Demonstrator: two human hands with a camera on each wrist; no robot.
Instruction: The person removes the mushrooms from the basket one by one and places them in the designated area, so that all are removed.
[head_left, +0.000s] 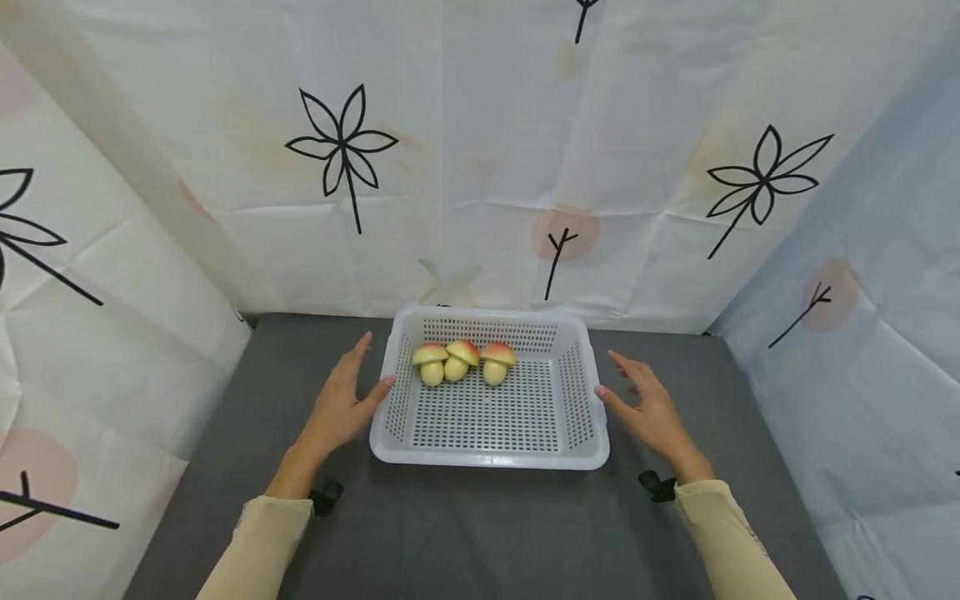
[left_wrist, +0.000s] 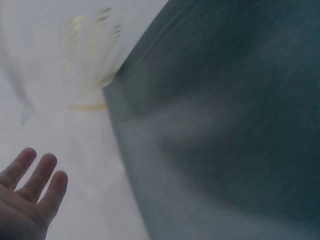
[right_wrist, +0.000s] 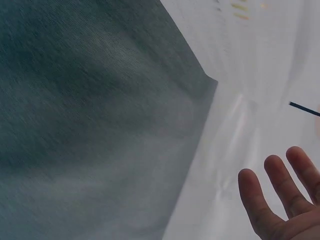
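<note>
Left hand (head_left: 341, 408): yours, fingers spread, thumb touching the basket (head_left: 489, 457) left rim.
Right hand (head_left: 648, 404): spread, thumb at right rim.
Mushrooms (head_left: 462, 360): three, far-left inside.

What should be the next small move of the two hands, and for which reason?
Probably close both hands onto the white basket rims. The left hand and right hand flank it, open, thumbs at or near its side walls, gripping nothing; three toy mushrooms lie inside at the back.
</note>
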